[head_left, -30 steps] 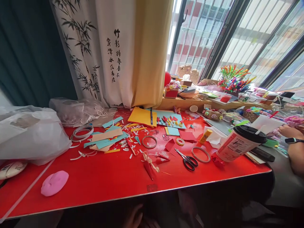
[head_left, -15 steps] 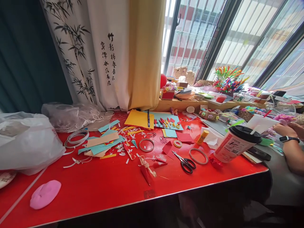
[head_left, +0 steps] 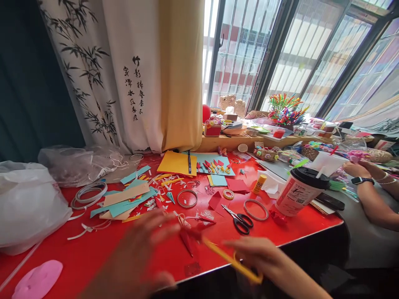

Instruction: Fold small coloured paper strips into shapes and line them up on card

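My left hand (head_left: pixel 137 253) is over the front of the red table (head_left: pixel 102 257), blurred by motion, its fingers spread and nothing seen in them. In my right hand (head_left: pixel 260 255) is a thin yellow strip (head_left: pixel 229 256), slanting up to the left towards something red and blurred at its far end. Between my hands lies a pointed red paper piece (head_left: pixel 186 241). Black-handled scissors (head_left: pixel 240 221) rest just beyond my right hand. Several coloured paper sheets (head_left: pixel 127 200) and small scraps lie beyond my left hand.
A lidded drink cup (head_left: pixel 296 193) stands at the right, near a glue stick (head_left: pixel 259 184) and a tape roll (head_left: pixel 256 209). Plastic bags (head_left: pixel 29 207) fill the left side, with a pink piece (head_left: pixel 39 279) in front. Another person's hands (head_left: pixel 358 170) work at far right.
Both my hands have come into view from below, the right one with the yellow strip. The camera view has shifted slightly, so the table's things appear further left.
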Tool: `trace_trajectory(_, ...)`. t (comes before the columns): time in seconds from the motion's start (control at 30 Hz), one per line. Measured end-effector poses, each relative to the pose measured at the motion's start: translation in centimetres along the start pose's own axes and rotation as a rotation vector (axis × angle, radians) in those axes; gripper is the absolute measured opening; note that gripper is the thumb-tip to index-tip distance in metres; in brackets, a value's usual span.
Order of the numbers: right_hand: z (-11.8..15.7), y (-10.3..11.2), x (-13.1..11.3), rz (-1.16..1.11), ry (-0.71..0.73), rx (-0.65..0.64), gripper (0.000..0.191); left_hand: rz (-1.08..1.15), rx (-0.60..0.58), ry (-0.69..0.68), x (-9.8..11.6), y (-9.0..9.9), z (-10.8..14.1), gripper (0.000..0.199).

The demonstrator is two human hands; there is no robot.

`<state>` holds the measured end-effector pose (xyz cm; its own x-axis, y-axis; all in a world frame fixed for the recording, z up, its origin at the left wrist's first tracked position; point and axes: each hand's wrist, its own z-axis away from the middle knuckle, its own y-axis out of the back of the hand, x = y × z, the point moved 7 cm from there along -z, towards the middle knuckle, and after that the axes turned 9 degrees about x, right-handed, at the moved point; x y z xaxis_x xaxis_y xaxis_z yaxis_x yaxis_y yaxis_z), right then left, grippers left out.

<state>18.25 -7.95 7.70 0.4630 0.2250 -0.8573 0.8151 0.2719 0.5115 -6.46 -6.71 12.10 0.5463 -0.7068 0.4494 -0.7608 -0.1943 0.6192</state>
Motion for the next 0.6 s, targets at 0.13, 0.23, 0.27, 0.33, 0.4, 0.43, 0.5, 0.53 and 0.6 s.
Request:
trace_trajectory(0.13,-8.3,11.5,2.6,-0.028,-0.067,0.609,0.040,-0.052,0.838,0.260,-6.2,6.7,-6.6,0.030)
trace_trajectory(0.23,-15.8,18.0,4.7,0.112,-0.055,0.803,0.039,-0.127,0.777,0.406,-13.8,2.9,-9.1,0.027)
trace_trajectory(0.27,-18.5,19.4,5.3,0.133,-0.045,0.771,0.035,-0.149,0.668,0.410,-16.1,0.9,-9.5,0.026)
trace_trajectory(0.33,-23.4,21.6,6.0,0.167,-0.035,0.688,0.024,-0.202,0.471,0.389,-19.9,-2.6,-9.3,0.024)
trace_trajectory(0.4,-27.5,22.7,6.3,0.200,-0.039,0.602,0.015,-0.210,0.481,0.420,-22.7,-3.8,-8.2,0.025)
trace_trajectory(0.43,-29.2,23.0,6.4,0.212,-0.045,0.557,0.014,-0.213,0.496,0.445,-23.7,-4.0,-7.7,0.026)
trace_trajectory(0.5,-32.3,22.8,6.7,0.229,-0.058,0.478,0.017,-0.235,0.497,0.542,-25.2,-4.1,-6.8,0.026)
trace_trajectory(0.53,-33.7,22.4,7.0,0.236,-0.064,0.445,0.020,-0.244,0.487,0.574,-25.6,-4.1,-6.6,0.026)
trace_trajectory(0.6,-36.0,21.5,8.0,0.250,-0.079,0.382,0.024,-0.232,0.471,0.582,-25.8,-4.2,-6.7,0.027)
